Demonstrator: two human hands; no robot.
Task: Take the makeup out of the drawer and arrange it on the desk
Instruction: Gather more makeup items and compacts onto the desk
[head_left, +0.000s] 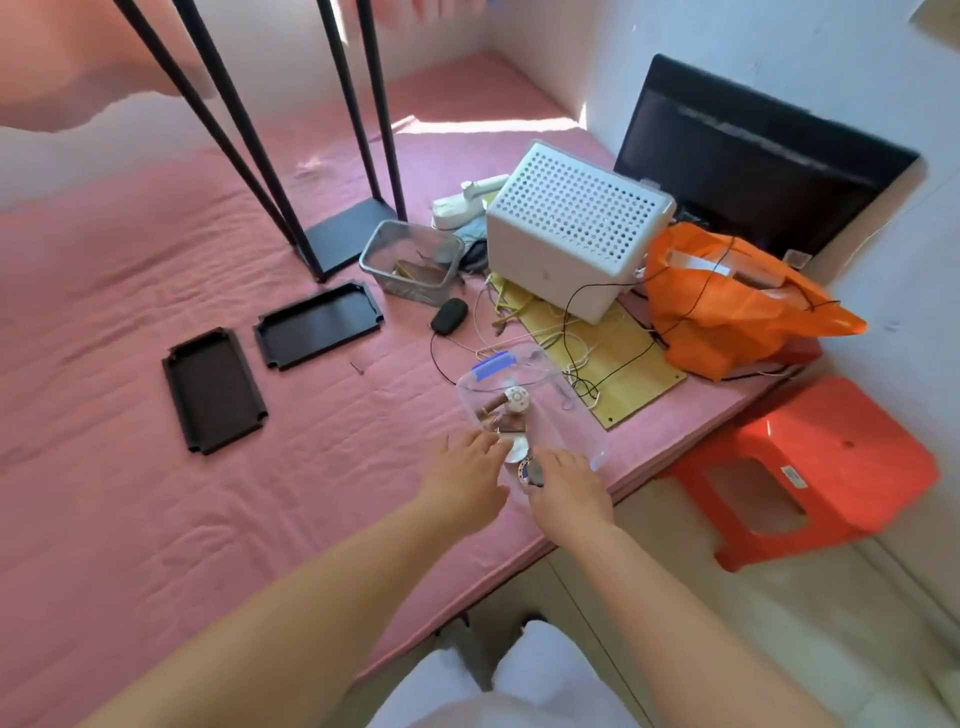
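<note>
head view: both hands reach into a clear plastic box (540, 410) that sits near the front edge of a surface covered in pink cloth (156, 493). the left hand (464, 470) lies at the box's near left rim with its fingers stretched forward and loosely spread, the tips touching the small items inside; it grips nothing that can be made out. the right hand (569, 486) is at the near right side, fingers curled down over a small round dark-rimmed compact (531, 474), and seems to pinch it, though the grip itself is partly hidden. the makeup (506, 413) is inside the clear box: a brown tube, a small white round lid and a few brown and silvery pieces, too blurred to name further. a blue clip (489, 365) sits on the box's far rim.

on the cloth to the left lie two black trays (215, 389), side by side and apart from each other. behind them stands a black metal frame (343, 244) with thin legs. beyond the box are a grey mesh basket (413, 260), a black mouse (449, 317), a white perforated case (576, 228), an orange plastic bag (737, 301) and a dark monitor (748, 161). tangled cables lie over a yellow board (623, 364). an orange stool (810, 467) stands on the floor to the right
</note>
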